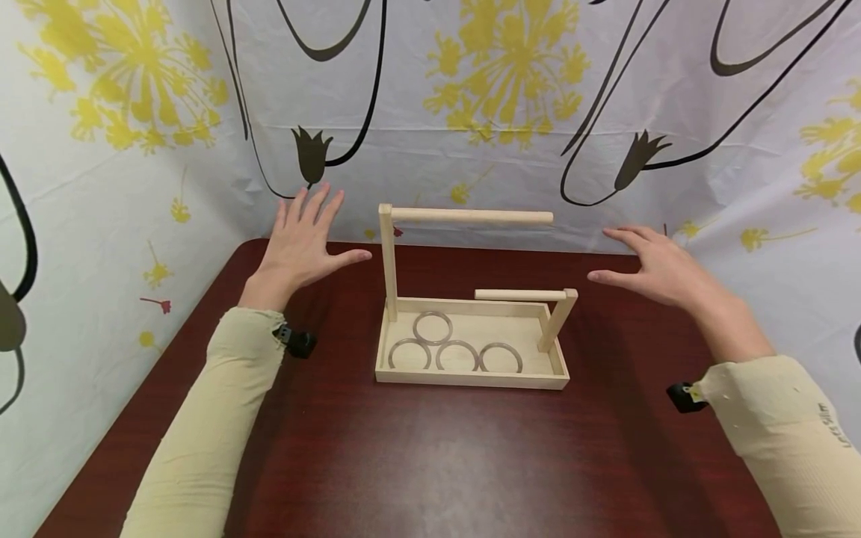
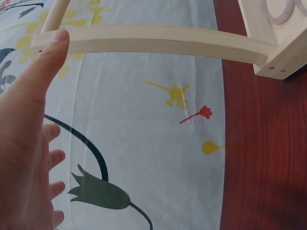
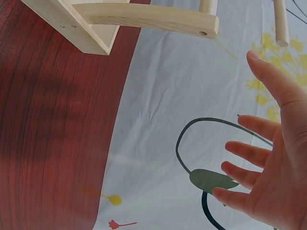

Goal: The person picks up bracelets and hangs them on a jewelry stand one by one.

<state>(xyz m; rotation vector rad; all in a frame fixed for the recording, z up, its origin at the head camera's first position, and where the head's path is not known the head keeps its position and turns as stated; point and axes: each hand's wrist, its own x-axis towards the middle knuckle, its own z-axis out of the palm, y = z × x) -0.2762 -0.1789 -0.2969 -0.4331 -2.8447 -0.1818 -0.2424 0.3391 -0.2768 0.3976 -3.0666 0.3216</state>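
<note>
A pale wooden tray point(image 1: 471, 379) stands on the table between my two hands. A tall post point(image 1: 389, 261) at its left end carries a long horizontal dowel point(image 1: 471, 216); a shorter post point(image 1: 560, 321) at the right end carries a shorter dowel point(image 1: 518, 295). Several thin greyish rings point(image 1: 501, 345) lie flat inside the tray. Left of the tall post, my left hand point(image 1: 299, 243) is raised with fingers spread, holding nothing. My right hand point(image 1: 655, 265), also empty, hovers right of the short post, thumb apart from the extended fingers. Neither hand appears to touch the wood.
The dark red wooden table point(image 1: 430, 456) reaches back to a white patterned cloth point(image 1: 397, 90) hanging behind and at both sides. Small black wrist cameras sit at the left sleeve point(image 1: 235, 373) and the right sleeve point(image 1: 773, 418).
</note>
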